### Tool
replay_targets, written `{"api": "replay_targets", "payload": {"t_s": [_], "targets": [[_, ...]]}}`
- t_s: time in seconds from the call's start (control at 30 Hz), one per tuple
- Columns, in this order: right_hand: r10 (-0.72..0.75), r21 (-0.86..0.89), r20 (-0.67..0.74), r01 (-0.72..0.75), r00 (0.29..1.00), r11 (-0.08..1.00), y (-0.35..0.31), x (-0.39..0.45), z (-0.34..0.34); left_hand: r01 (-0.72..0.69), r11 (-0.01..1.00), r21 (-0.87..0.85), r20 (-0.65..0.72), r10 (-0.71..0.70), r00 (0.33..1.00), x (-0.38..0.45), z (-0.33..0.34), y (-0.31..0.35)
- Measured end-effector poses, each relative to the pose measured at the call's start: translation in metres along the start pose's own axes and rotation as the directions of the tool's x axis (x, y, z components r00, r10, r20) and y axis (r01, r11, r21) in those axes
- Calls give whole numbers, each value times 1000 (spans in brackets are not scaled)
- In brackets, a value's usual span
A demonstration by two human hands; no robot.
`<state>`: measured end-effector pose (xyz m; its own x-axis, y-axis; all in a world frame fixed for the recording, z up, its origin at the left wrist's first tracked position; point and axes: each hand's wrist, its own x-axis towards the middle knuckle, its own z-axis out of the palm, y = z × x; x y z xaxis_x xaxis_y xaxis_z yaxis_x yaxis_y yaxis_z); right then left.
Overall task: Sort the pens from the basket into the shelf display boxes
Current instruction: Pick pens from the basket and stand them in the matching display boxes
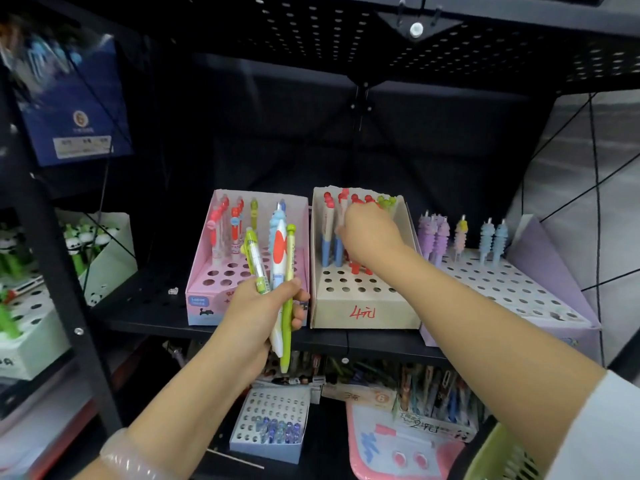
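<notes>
Your left hand (263,306) grips a bunch of green and white novelty pens (277,271) awaiting sorting, while your right hand (370,233) pinches one pen into the partly filled beige cardboard display box (363,313).

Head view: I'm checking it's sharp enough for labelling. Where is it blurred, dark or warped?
Head view: the blue package at upper left is motion-smeared; the shelf back is in deep shadow; frame posts bow from the wide-angle lens; the kraft box and left hand with its pens are sharp.
</notes>
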<state>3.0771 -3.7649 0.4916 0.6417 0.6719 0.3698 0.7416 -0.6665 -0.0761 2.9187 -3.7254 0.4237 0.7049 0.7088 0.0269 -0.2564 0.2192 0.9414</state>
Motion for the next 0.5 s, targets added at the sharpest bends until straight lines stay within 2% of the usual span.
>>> {"api": "replay_targets", "payload": {"t_s": [0.07, 0.13, 0.17, 0.23, 0.27, 0.33, 0.4, 0.5], "targets": [[-19, 31, 12, 19, 1000, 999, -1, -6, 5, -8, 1000, -2, 7, 8, 1000, -2, -2, 1], [-108, 245, -1, 105, 994, 964, -4, -15, 5, -14, 1000, -4, 7, 14, 1000, -2, -4, 1], [-151, 423, 13, 131, 988, 896, -6, -21, 3, -15, 1000, -5, 6, 15, 1000, -1, -5, 1], [-250, 725, 130, 80, 960, 684, -12, -34, -4, -11, 1000, -18, 12, 11, 1000, 0, -5, 1], [-311, 788, 196, 40, 930, 615, -14, -39, -5, -7, 999, -31, 19, 8, 1000, 1, -5, 1], [-387, 838, 262, -9, 884, 546, -17, -45, -4, -2, 998, -61, 29, 4, 1000, 1, -4, 0], [-356, 860, 232, -19, 905, 510, -19, -46, -3, 0, 996, -87, 31, 3, 1000, 0, -4, -1], [-138, 887, 63, 8, 989, 461, -16, -40, -12, 14, 996, -92, 30, -11, 999, 1, -4, -1]]}}
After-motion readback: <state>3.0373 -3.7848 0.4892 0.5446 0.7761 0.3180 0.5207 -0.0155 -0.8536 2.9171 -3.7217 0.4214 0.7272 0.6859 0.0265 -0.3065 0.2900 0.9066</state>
